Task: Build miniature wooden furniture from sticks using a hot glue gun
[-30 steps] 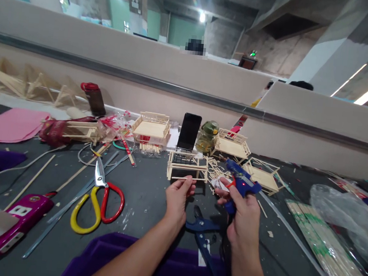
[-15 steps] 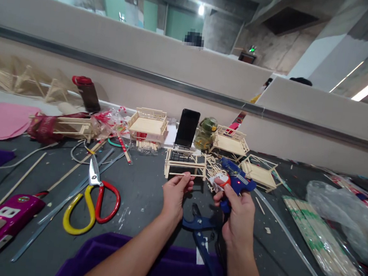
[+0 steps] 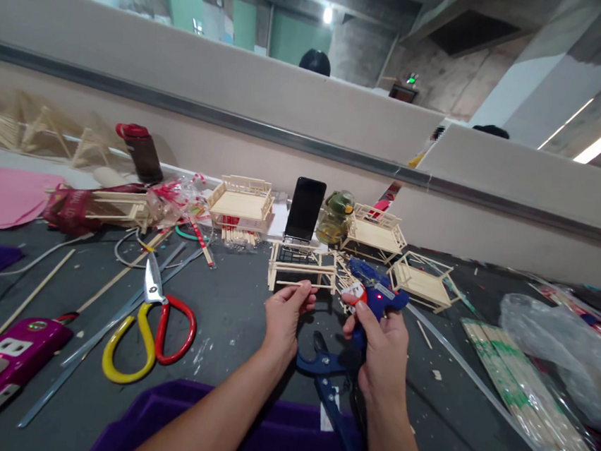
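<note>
My left hand [image 3: 287,316] is closed, pinching a thin wooden stick [image 3: 285,283] between thumb and fingers. The stick lies level along the near side of a small wooden frame [image 3: 273,265]; whether they touch I cannot tell. Around the handle of a blue hot glue gun [image 3: 379,295], my right hand [image 3: 385,343] is wrapped. The gun has a lit red light and a white-and-orange patch, and its nozzle points left toward loose short sticks [image 3: 342,268] beside the frame. Blue-handled cutters [image 3: 325,370] lie between my forearms.
Yellow-and-red scissors [image 3: 150,331] lie at left, near a magenta device [image 3: 27,352]. A phone [image 3: 306,210] stands behind the frame, with a green-lidded bottle [image 3: 336,218] beside it. Finished-looking stick models [image 3: 243,202] line the back. Bagged sticks [image 3: 523,389] lie at right.
My right hand has moved slightly left with the glue gun, bringing its nozzle nearer the frame. My left hand and the stick have hardly moved.
</note>
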The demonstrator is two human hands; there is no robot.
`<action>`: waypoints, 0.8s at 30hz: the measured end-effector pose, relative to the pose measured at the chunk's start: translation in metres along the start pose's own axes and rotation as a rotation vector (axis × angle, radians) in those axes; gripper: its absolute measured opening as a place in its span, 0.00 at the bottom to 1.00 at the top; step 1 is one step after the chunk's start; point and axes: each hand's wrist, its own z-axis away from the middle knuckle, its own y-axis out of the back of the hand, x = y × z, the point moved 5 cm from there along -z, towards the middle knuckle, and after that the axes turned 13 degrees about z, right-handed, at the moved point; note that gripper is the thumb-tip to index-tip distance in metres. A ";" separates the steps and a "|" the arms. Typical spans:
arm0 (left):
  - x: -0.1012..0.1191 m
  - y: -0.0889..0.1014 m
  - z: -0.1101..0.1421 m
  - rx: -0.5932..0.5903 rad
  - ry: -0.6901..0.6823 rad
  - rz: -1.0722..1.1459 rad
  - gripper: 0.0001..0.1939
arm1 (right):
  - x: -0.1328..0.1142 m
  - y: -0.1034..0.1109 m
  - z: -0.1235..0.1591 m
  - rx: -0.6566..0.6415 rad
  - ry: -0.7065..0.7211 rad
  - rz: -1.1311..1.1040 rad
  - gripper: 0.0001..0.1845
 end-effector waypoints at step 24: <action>-0.001 0.001 -0.001 -0.003 0.034 0.037 0.15 | 0.005 -0.017 0.010 -0.123 0.094 0.277 0.18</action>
